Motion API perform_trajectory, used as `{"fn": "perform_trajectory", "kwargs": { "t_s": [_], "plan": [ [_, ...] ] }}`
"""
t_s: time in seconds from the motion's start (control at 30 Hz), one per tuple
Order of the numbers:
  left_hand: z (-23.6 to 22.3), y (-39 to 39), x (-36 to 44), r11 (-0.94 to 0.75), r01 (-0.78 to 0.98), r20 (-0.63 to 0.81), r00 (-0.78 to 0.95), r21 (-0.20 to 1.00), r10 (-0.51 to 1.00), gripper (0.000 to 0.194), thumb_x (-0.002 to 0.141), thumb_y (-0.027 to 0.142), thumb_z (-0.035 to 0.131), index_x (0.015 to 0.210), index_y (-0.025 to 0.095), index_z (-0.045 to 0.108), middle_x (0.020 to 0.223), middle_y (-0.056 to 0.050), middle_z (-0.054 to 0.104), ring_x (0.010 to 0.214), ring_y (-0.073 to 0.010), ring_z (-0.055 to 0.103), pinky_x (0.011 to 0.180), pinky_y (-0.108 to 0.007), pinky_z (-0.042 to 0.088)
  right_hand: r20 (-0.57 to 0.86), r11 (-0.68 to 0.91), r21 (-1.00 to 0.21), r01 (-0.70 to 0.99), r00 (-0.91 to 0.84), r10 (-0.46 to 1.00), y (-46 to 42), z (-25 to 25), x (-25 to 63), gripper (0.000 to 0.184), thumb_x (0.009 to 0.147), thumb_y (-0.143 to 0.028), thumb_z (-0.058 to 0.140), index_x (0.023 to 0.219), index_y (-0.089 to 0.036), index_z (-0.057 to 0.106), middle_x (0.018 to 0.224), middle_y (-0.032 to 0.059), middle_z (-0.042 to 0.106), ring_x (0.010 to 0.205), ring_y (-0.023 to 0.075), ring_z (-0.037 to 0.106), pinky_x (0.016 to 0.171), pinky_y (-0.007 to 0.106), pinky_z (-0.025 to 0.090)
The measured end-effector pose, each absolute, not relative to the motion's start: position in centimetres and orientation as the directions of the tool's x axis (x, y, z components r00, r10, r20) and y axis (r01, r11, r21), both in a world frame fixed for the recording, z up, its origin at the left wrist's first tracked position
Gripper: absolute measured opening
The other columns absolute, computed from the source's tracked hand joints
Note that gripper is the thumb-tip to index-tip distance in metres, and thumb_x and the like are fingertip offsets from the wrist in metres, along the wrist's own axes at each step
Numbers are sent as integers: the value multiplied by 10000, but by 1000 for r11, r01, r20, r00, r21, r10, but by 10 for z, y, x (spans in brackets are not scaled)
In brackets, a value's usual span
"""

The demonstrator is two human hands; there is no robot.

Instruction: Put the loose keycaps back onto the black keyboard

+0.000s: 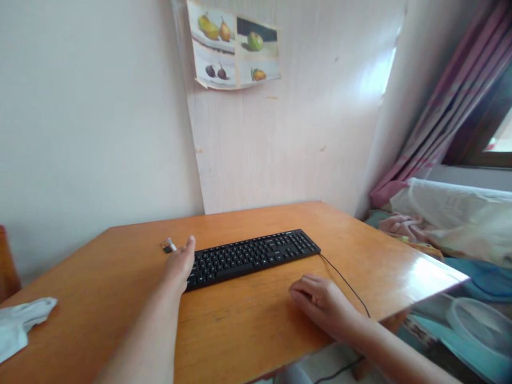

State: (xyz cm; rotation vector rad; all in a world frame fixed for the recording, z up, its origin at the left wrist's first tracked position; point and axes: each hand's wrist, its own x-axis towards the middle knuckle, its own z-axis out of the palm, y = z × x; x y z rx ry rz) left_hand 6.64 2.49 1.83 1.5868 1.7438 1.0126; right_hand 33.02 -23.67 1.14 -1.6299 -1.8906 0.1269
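A black keyboard [252, 256] lies slightly slanted on the orange-brown wooden table. Against its left end is my left hand [181, 262], thumb pointing up and the other fingers hidden from view, so its grip cannot be made out. Just beyond that hand are a small white stick-like object [172, 244] and a small dark piece [166, 248], too small to name. My right hand [316, 301] rests on the table in front of the keyboard's right half, its fingers curled in a loose fist with nothing visible inside.
From the keyboard's right end a black cable [348, 282] runs over the table's front edge [288, 365]. White cloth [24, 322] lies at the left. Fruit pictures [236, 48] hang on the back wall. Beyond the table's right edge are bedding [460, 213] and a clear plastic tub [480, 325].
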Motion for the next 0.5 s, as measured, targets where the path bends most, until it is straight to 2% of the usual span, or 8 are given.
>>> {"fn": "perform_trajectory", "kwargs": {
  "t_s": [0.1,0.2,0.27,0.37,0.43,0.5],
  "plan": [
    [16,25,67,-12,579,105,-127,815,986,572,835,656,358,711,180,652,890,-184,714,912,-316,660,769,-397,502,424,92,-547,832,180,888,-245,15,353,273,943,-359,450,783,-193,597,715,9,604,684,131,557,633,236,398],
    [12,24,68,-43,617,144,-115,785,983,573,842,656,337,691,189,634,835,-175,708,875,-314,662,732,-385,502,300,-16,-650,760,276,913,-270,23,370,342,929,-443,459,732,-186,570,617,-15,548,581,112,500,542,219,368],
    [10,23,69,-48,629,151,-111,776,982,577,837,667,332,661,196,616,825,-180,705,866,-325,660,712,-387,500,107,-53,-728,683,189,976,-293,26,369,369,928,-466,455,738,-175,578,590,-20,547,540,101,490,498,204,354],
    [8,24,70,-49,636,155,-113,770,981,580,826,680,337,626,202,597,824,-193,702,870,-345,657,710,-400,497,-185,-96,-787,609,-85,979,-321,13,349,329,933,-405,439,811,-163,627,628,-5,618,535,101,543,495,186,388],
    [7,24,69,-50,633,158,-116,773,981,580,831,674,330,638,202,606,848,-197,708,885,-345,659,724,-402,499,-243,-56,-739,671,-188,952,-327,-14,333,263,898,-322,460,810,-179,664,661,2,659,582,120,601,541,192,432],
    [7,25,69,-52,624,160,-118,780,980,580,835,666,328,673,198,632,893,-198,716,911,-342,661,743,-402,503,-255,13,-595,803,-205,945,-322,-51,320,188,825,-258,517,786,-212,695,712,13,697,683,168,660,635,233,481]
  ]
}}
